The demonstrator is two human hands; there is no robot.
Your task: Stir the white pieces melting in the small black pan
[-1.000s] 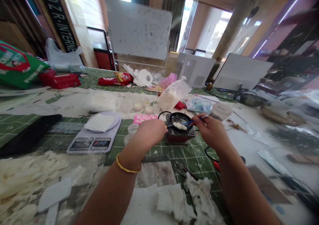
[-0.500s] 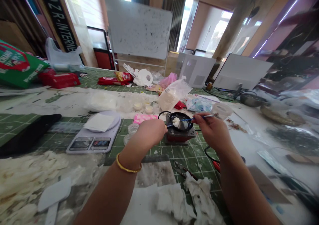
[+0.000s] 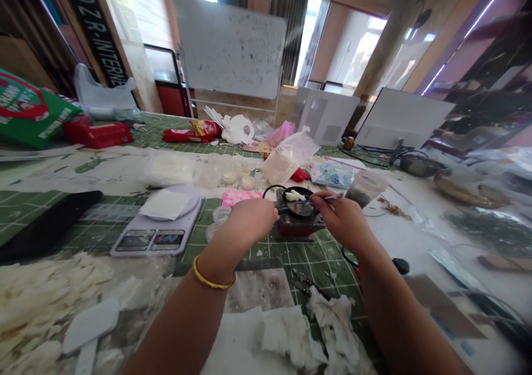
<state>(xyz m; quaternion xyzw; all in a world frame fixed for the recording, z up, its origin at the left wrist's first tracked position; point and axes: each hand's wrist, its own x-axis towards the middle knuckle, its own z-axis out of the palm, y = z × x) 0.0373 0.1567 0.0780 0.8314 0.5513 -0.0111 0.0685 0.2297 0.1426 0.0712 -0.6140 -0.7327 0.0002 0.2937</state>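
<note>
So I've got a small black pan (image 3: 300,210) sitting over a dark little burner box (image 3: 297,230), with a white lump (image 3: 294,196) toward its far side. My left hand (image 3: 254,220) is curled closed around the pan's handle, though my knuckles hide most of the grip. My right hand (image 3: 338,213) has a thin blue tool (image 3: 306,201) pinched between thumb and fingers, its tip reaching in by the lump — can't tell if it's actually touching.

I'd call this step working the lump around the pan, and it's nowhere near smooth, it looks like one soft clump to me. The next move, I reckon, calls for a firm left hold so the pan doesn't skate, plus a low, light stroke of the tool. Push too hard and the lump could ride over the rim — it's a shallow pan.
</note>
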